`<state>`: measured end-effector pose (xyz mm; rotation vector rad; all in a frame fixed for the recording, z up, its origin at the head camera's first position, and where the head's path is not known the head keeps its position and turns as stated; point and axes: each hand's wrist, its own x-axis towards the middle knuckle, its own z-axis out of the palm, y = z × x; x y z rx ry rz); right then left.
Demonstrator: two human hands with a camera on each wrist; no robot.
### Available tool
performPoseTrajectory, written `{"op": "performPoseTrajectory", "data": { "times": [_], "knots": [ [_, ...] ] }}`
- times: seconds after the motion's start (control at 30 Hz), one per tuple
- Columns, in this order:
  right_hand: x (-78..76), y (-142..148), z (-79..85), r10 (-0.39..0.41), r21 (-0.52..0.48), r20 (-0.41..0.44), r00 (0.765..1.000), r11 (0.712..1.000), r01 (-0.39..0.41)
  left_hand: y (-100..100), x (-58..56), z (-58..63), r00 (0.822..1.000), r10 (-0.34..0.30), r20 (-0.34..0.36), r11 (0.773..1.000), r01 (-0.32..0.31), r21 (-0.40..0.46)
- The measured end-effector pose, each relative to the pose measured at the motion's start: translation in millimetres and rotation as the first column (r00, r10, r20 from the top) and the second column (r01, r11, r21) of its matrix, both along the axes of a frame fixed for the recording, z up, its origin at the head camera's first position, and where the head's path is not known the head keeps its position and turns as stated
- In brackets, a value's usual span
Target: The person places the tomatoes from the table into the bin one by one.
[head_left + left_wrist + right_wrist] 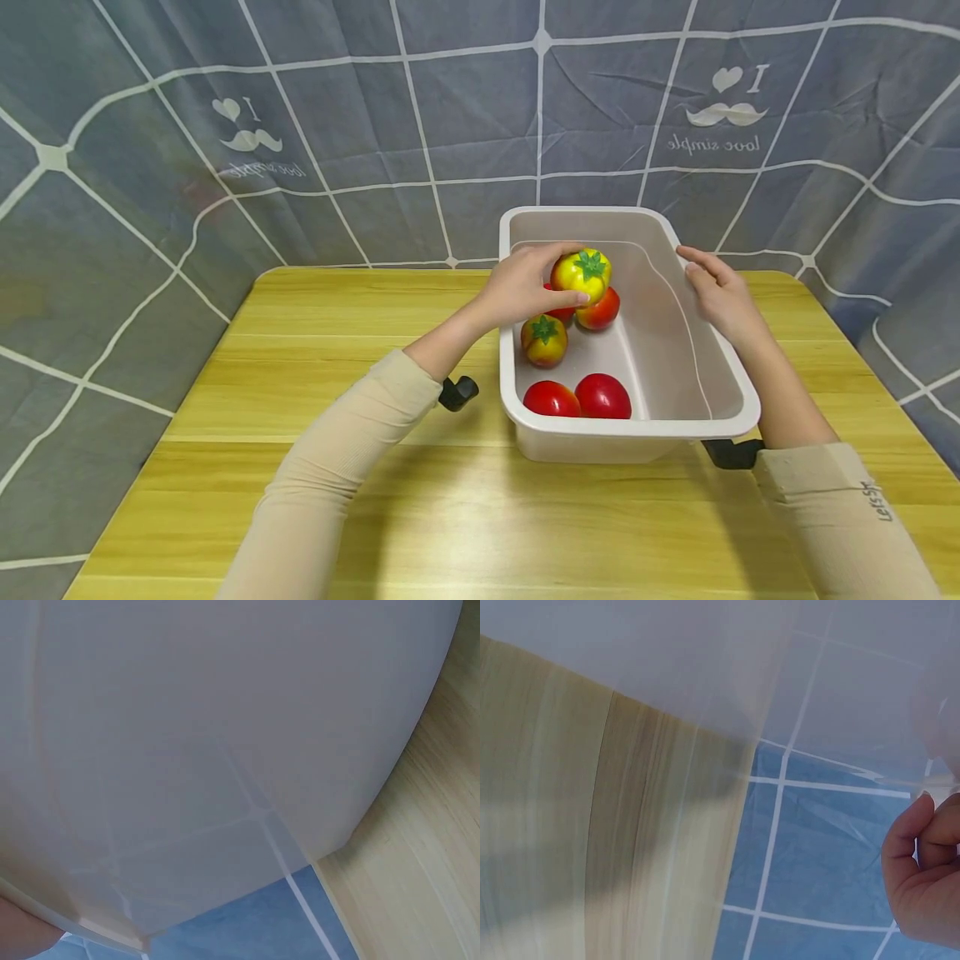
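Observation:
My left hand [525, 285] reaches over the left rim of a white plastic bin [630, 427]. Between thumb and fingers it holds a yellow tomato [583, 275] with a red flush and a green star-shaped leaf top. Beneath it lie a red-and-yellow fruit [600, 310] and another red one, partly hidden by the hand. A darker yellow-red tomato [544, 342] with a green top sits nearer. Two smooth red fruits [603, 397] lie at the bin's near end. On the right rim, my right hand [722, 293] grips with curled fingers, also visible as a hand [922, 877] in the right wrist view.
The bin stands on a wooden table [360, 333], near its back edge. A grey-blue curtain [480, 108] with white grid lines hangs behind and at both sides. Black wrist-camera mounts [457, 393] show at both wrists. In the left wrist view the bin's wall [225, 750] covers most of the picture.

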<state>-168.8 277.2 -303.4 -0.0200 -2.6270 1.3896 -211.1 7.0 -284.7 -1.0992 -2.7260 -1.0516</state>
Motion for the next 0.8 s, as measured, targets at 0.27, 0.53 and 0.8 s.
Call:
{"op": "performPoseTrajectory", "data": {
  "times": [0.27,0.53,0.8],
  "knots": [
    [-1.9,-2,0.6,-0.003,-0.001,0.003,1.000,1.000,0.003,-2,1.6,0.5,0.999,0.045,-0.010,0.998,-0.045,-0.051],
    [-3.3,-3,0.2,0.002,-0.010,0.017,1.000,1.000,-0.002,-5,2.8,0.8,0.997,0.071,0.010,0.997,-0.070,-0.040],
    [-4.9,-2,-1.3,0.021,-0.032,0.050,0.999,0.999,-0.020,-12,-2.8,-5.3,0.998,0.006,0.066,0.987,-0.016,0.162]
  ]
}}
